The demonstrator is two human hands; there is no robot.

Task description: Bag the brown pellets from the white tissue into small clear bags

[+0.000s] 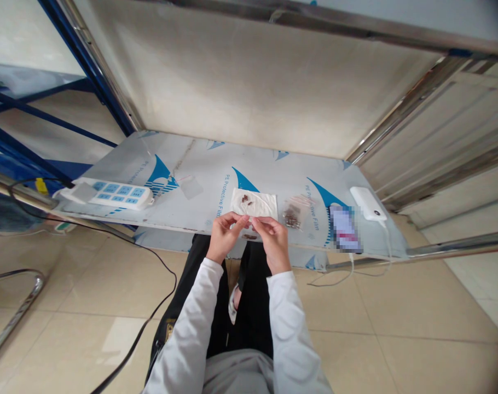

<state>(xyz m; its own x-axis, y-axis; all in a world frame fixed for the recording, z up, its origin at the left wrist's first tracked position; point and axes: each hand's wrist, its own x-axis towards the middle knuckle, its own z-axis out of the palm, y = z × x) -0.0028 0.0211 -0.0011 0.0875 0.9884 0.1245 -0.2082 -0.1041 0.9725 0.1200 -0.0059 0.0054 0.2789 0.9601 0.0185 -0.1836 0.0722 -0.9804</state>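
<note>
My left hand (226,232) and my right hand (271,235) meet over the front edge of the shelf, each with thumb and fingers pinched together. What they pinch is too small and too covered to make out. Right behind them lies a white sheet or flat pouch (263,205) with several small dark-brown pieces (244,198) on its left part. More brown pieces (249,237) show just below my fingertips. To the right of my right hand rests a clear plastic bag (300,205) holding brown pieces.
On the film-covered shelf (191,213), a white power strip (121,194) lies at the left, its black cable hanging down. A phone (345,230) and a white power bank (368,203) with a white cord lie at the right. Metal bars (462,243) frame the shelf.
</note>
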